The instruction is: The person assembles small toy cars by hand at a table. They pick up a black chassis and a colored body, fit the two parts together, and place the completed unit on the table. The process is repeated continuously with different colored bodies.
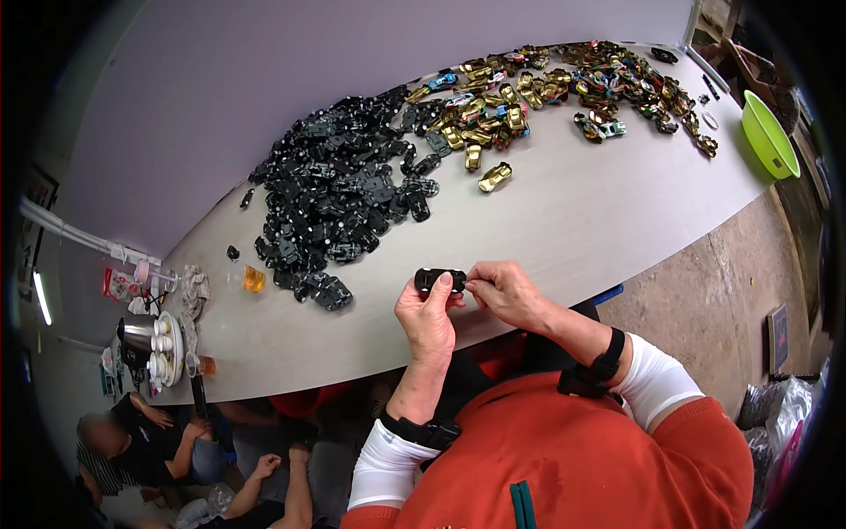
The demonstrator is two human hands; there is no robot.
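Note:
Above the table's near edge, my left hand (426, 324) grips a black toy car chassis (428, 279), its thumb pressed on top. My right hand (506, 293) is closed in a pinch at the chassis's right end. Whatever sits between those right fingertips is too small to make out. Beyond my hands, a large heap of black toy car chassis (330, 176) covers the left part of the table. Gold and coloured toy car bodies (476, 128) are piled to its right, with a single gold car body (495, 176) lying apart in front.
A green basin (768, 137) stands at the table's far right. On the left are a cup of amber drink (254, 279), a crumpled cloth (192, 291) and a tray (177, 339) of white cups. Other people (141, 436) sit beyond the table's lower left edge.

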